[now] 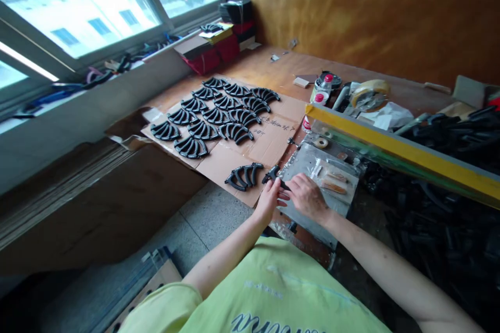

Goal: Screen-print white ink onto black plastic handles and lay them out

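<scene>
Lettered green shirt [273, 281], hands [270, 198] [308, 196] on black piece [272, 173]

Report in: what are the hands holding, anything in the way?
Left hand and right hand, both on one black part. Short row of black parts lies close by. Yellow bar beyond, not touching either hand.

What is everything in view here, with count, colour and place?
Held part: one, black, in both hands
Curved parts: many, black, on cardboard
Cardboard sheet: one, brown, on table
Table: one, brown, centre
Bottles: at least two, red-capped, beyond board
Board: one, grey, by right hand
Bar: one, yellow, right
Tape roll: one, yellowish, behind bar
Pile: uncountable, black, right
Boxes: several, red and black, near window
Window: one, grey-framed, upper left
Panel: one, orange-brown, back
Left hand: one, bare, centre
Right hand: one, bare, centre
</scene>
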{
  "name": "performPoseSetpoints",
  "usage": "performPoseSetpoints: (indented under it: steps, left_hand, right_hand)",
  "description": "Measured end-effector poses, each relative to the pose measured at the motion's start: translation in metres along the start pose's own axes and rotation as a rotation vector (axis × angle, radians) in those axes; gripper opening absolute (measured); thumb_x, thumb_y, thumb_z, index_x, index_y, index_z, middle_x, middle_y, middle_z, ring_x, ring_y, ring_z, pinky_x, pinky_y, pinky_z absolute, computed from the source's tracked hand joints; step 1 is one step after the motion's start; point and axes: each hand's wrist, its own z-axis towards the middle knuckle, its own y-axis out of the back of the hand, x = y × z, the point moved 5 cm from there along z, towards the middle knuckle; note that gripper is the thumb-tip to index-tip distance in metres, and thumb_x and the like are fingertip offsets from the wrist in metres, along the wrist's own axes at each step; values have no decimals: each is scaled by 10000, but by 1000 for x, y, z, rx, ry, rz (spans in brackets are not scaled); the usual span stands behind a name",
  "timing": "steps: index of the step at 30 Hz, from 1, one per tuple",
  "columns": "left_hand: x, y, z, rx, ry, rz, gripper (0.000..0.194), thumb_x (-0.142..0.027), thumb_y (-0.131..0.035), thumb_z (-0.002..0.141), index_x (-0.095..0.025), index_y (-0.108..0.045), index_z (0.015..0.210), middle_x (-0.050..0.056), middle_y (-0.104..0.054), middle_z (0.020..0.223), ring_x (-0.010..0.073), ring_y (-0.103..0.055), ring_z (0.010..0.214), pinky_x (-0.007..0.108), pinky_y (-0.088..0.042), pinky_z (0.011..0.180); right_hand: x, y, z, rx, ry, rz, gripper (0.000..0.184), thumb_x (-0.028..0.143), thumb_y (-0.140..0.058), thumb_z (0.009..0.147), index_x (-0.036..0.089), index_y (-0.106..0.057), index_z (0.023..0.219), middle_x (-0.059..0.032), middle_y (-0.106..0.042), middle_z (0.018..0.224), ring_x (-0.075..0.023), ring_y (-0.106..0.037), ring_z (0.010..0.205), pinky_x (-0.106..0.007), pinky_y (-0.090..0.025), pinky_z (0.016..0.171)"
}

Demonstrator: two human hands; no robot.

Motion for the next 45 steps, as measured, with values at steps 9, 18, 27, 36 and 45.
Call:
performPoseSetpoints:
  steps: [9, 18, 27, 36, 45]
  left_hand:
    - [48, 195, 2, -682, 41, 165, 489, -670, -437, 807, -183, -478, 825, 68, -663, 763, 132, -591, 597, 251, -471, 535]
    - [61, 207, 20, -700, 13, 338, 425, -617, -500, 804, -211, -507, 679, 21, -586, 583, 163, -560, 547, 271, -444, 538]
    - [49, 187, 19, -858, -368, 539, 319, -382, -613, 816, -215, -637, 1087, 84, -491, 1130, 144, -575, 811, 293, -479, 838]
    - [36, 178, 39, -742, -300, 1006, 328, -438, -528, 885, -296, -660, 1150, 53, -557, 1113, 167, -601, 923, 272, -476, 769]
    - [24, 180, 49, -762, -208, 1094, 329, -470, -475, 905, -274, -647, 1106, 54, -577, 1050, 173, -603, 860, 270, -433, 696]
  right_hand:
    - [23, -138, 114, 480, -223, 7, 316, 399, -521, 898, 249, -621, 1158, -97, -675, 1071, -239, -598, 1046, -354, -446, 881]
    - [28, -184, 132, 569, -491, -18, 415, 339, -600, 759, 141, -648, 1120, -198, -627, 1149, -297, -630, 1021, -373, -494, 814]
    - [12, -176, 129, 552, -476, 20, 380, 341, -617, 760, 152, -684, 1082, -194, -639, 1142, -283, -636, 1016, -345, -496, 817]
    - [8, -184, 131, 526, -457, 80, 355, 414, -676, 735, 197, -713, 1014, -129, -694, 1060, -248, -645, 995, -299, -482, 814]
    - [4, -176, 126, 551, -460, 55, 330, 497, -630, 797, 215, -742, 928, -114, -722, 994, -239, -654, 983, -305, -471, 823]
